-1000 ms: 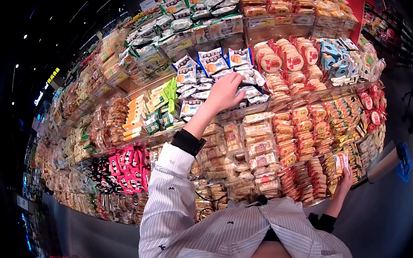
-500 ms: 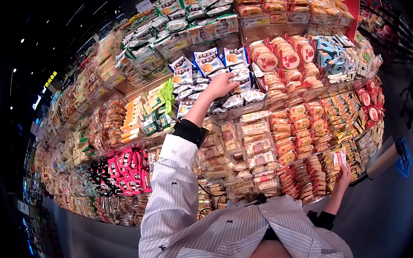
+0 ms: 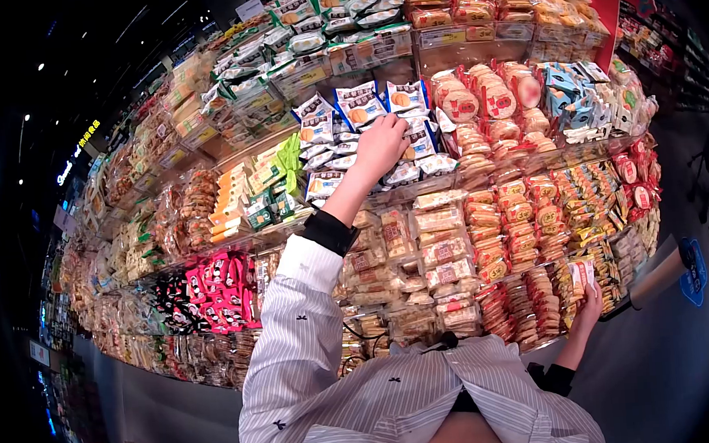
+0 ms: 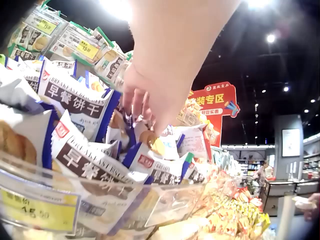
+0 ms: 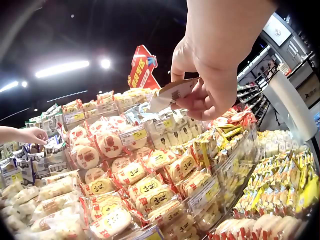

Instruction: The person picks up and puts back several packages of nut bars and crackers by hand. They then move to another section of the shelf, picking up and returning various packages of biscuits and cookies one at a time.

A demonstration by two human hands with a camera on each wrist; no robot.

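My left hand [image 3: 382, 145] is among white-and-blue biscuit packets [image 3: 359, 105] on the middle tier. In the left wrist view, the bent fingers of this hand [image 4: 155, 95] reach down behind a front row of packets [image 4: 75, 105]; whether they grip one is unclear. Low at the right, my right hand [image 3: 589, 309] holds a small white-and-red packet [image 3: 582, 272]. The right wrist view shows that hand [image 5: 212, 80] pinching the packet [image 5: 172, 95] between thumb and fingers, above the shelves.
Red-wrapped round crackers [image 3: 493, 99] fill the section right of my left hand. Green and yellow packets [image 3: 270, 174] lie to its left. A clear shelf lip with a price tag [image 4: 40, 210] fronts the biscuits. Beyond the shelves' right end stands a blue sign [image 3: 692, 274].
My left hand has moved slightly up and left over the biscuit packets since the earliest frame. My right hand keeps its packet in about the same place.
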